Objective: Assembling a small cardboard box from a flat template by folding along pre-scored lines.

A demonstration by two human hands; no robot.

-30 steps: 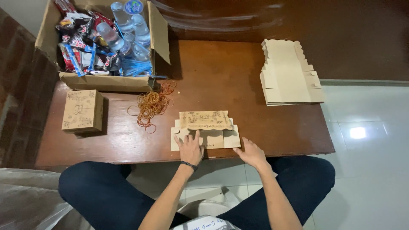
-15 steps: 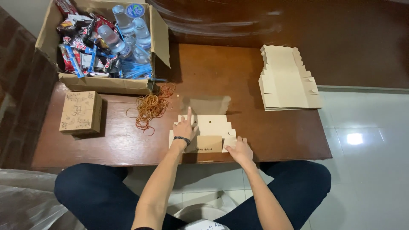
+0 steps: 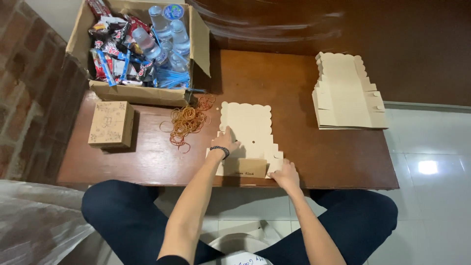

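Observation:
A flat, unfolded tan cardboard box blank (image 3: 248, 128) with a scalloped far edge lies on the brown wooden table (image 3: 304, 147) in front of me. My left hand (image 3: 224, 142) presses down on the blank's left side, fingers spread, a dark band on the wrist. My right hand (image 3: 284, 174) rests on the blank's near right corner, at its folded-up front flap (image 3: 245, 168). Neither hand grips anything.
A stack of flat box blanks (image 3: 347, 93) lies at the table's right. An open carton (image 3: 142, 49) of snack packets and water bottles stands at the far left. Beside it are a folded small printed box (image 3: 111, 124) and a heap of rubber bands (image 3: 186, 121).
The folded-over blank has been opened out flat, its scalloped lid now lying away from me. My left hand moved up onto its left side; my right hand stayed at the near right corner.

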